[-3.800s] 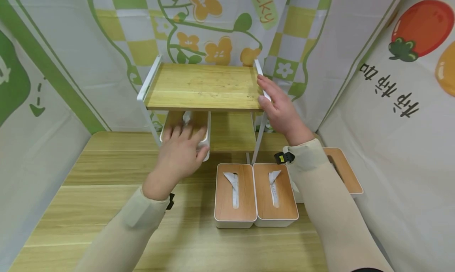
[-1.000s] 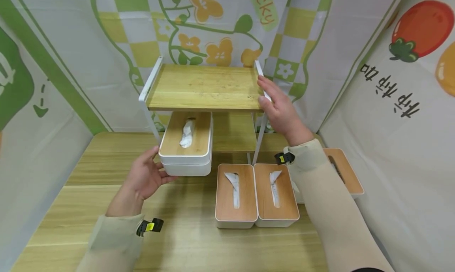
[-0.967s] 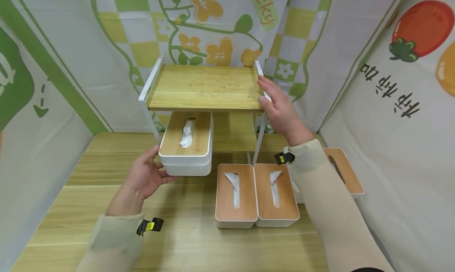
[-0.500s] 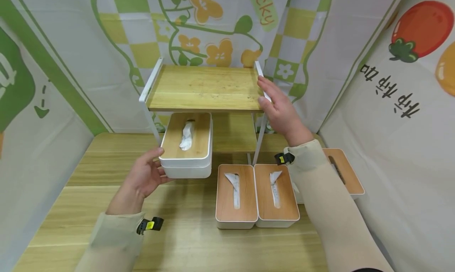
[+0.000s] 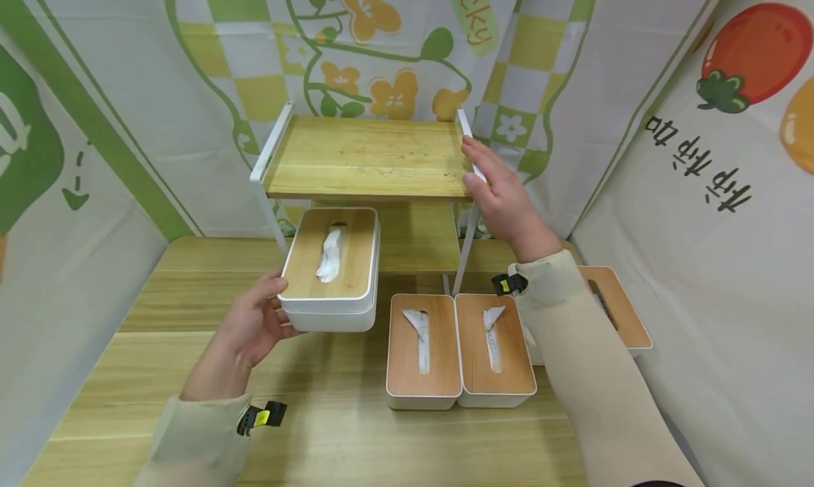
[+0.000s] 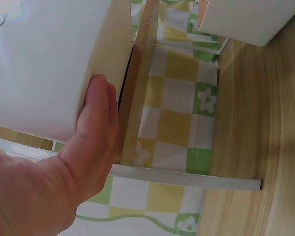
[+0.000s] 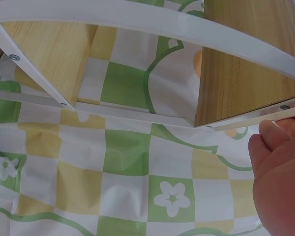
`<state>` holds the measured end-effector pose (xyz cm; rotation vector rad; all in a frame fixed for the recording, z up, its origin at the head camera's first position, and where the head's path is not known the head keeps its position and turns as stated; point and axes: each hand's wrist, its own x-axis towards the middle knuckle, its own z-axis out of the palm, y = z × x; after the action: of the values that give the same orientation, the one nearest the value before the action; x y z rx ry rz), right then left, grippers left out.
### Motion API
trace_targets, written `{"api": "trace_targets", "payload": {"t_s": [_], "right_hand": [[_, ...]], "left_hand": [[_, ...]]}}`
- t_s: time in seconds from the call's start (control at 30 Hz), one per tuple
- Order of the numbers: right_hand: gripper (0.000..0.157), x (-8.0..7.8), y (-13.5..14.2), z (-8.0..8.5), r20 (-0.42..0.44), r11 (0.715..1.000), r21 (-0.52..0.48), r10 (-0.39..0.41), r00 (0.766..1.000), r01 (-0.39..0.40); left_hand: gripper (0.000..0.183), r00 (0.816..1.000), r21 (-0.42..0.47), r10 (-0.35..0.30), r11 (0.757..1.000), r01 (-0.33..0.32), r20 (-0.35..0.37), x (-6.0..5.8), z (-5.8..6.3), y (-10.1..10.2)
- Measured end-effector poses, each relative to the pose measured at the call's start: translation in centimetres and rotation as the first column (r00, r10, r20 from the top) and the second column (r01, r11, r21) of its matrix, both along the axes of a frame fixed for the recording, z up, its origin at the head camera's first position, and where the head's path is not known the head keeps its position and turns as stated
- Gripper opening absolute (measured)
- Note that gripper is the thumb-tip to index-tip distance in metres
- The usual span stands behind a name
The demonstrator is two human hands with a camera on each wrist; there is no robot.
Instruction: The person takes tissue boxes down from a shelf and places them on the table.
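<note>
My left hand [image 5: 248, 328] grips the near left corner of a white tissue box [image 5: 356, 261] with a light wooden lid and a tissue poking from its slot. The thumb lies against its side while the fingers reach underneath. In the left wrist view, fingers [image 6: 91, 118] press on the white body. The box juts out in front of the shelf rack's middle board [image 5: 420, 239]; whether it touches that board is hard to tell. My right hand [image 5: 509, 204] rests over the rack's right white rail [image 5: 463, 123], fingertips [image 7: 268, 135] at the rail in the right wrist view.
Two darker-lidded tissue boxes [image 5: 407, 374] [image 5: 477, 374] stand side by side on the wooden table [image 5: 318, 437], in front of the rack. Another box [image 5: 613, 289] stands at the right, partly behind my right forearm. Printed curtains [image 5: 394, 56] enclose the back and sides.
My left hand first lay over the box's top, then shifted to its left side. The box has come forward, out from under the top board. My right hand has stayed on the rail.
</note>
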<state>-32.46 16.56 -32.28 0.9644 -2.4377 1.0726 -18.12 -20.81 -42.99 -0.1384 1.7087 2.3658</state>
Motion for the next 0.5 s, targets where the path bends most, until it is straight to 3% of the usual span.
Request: {"api": "trace_targets", "payload": {"t_s": [0.5], "right_hand": [[0.058,0.0,0.0,-0.1,-0.002,1.000,-0.001,-0.001,1.000,0.001]], "left_hand": [[0.037,0.994,0.020,-0.030,0.999,0.032,-0.103,2.5,-1.0,-0.2]]}}
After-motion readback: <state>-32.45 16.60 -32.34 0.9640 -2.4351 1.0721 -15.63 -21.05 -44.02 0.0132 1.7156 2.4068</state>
